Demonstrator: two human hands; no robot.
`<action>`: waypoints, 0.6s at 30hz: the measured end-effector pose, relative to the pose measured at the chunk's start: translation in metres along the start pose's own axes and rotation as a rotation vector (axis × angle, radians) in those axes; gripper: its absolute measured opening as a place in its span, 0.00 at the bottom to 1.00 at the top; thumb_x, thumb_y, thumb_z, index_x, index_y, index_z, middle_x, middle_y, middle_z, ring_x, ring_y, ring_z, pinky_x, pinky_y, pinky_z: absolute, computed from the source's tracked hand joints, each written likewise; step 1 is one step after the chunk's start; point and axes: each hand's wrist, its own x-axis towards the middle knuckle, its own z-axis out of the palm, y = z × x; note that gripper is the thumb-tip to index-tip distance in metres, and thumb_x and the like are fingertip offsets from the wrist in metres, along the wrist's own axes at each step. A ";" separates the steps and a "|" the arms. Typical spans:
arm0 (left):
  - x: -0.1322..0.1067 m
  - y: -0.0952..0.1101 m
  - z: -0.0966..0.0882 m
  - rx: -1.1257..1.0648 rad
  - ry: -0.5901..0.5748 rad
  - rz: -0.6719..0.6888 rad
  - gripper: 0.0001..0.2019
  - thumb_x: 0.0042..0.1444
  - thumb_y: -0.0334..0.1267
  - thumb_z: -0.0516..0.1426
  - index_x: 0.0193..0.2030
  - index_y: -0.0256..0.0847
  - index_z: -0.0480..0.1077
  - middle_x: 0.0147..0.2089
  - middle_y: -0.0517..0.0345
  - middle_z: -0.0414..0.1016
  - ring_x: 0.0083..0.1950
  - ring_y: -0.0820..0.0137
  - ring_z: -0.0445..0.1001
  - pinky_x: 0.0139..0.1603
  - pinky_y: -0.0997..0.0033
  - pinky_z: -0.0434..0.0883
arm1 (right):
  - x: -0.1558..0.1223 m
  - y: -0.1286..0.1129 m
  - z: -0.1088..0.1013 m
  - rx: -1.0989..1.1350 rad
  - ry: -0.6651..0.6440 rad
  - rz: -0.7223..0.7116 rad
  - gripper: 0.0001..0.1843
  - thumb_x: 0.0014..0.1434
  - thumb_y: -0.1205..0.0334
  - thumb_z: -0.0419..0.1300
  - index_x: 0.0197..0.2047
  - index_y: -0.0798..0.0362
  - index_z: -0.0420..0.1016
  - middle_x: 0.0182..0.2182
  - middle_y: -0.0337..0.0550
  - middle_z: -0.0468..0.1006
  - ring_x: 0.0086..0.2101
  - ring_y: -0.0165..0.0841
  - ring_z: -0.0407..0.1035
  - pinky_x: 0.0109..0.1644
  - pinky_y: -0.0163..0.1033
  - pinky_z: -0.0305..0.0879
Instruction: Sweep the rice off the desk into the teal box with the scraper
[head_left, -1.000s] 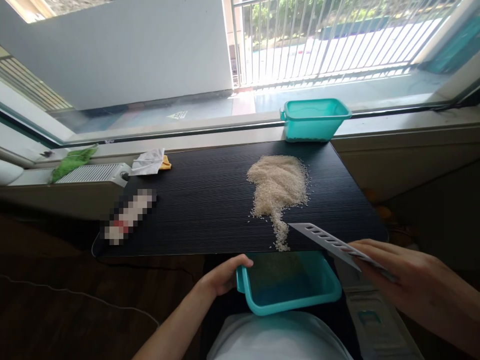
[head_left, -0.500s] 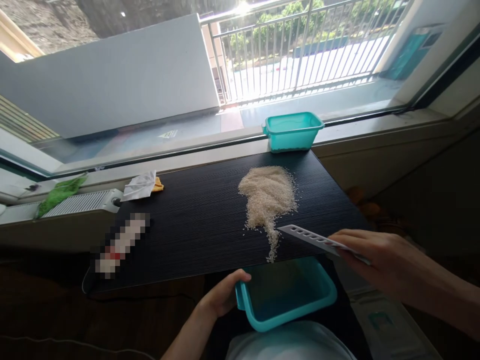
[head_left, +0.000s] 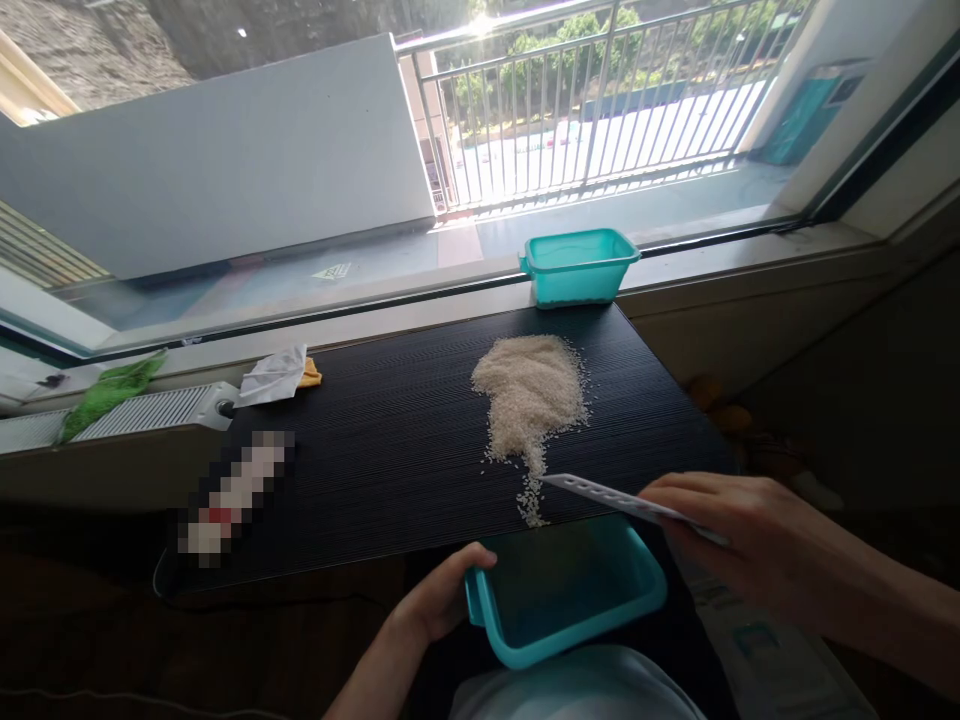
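Observation:
A pile of pale rice grains (head_left: 531, 392) lies on the black ribbed tabletop (head_left: 390, 440), with a thin trail running to the front edge. My right hand (head_left: 739, 528) is closed on a flat grey slotted scraper (head_left: 611, 495), whose tip sits beside the end of the trail. My left hand (head_left: 441, 593) grips the left rim of a teal plastic tub (head_left: 570, 600), held just below the table's front edge under the trail.
A second teal tub (head_left: 577, 265) stands on the window sill behind the table. A crumpled white cloth (head_left: 276, 370) and a green cloth (head_left: 109, 390) lie at the back left near a radiator. A blurred object (head_left: 232, 495) rests on the table's left part.
The view has tilted up and shifted, so table and tub sit lower in frame. The scraper's tip has moved slightly left toward the trail's end. Both hands keep their grips.

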 end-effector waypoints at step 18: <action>-0.003 0.001 0.003 -0.050 0.011 -0.009 0.13 0.40 0.38 0.63 0.32 0.32 0.76 0.32 0.50 0.81 0.33 0.66 0.78 0.43 0.70 0.73 | 0.032 -0.006 0.001 -0.052 -0.105 -0.115 0.17 0.69 0.63 0.48 0.46 0.48 0.79 0.41 0.44 0.82 0.37 0.34 0.75 0.39 0.37 0.68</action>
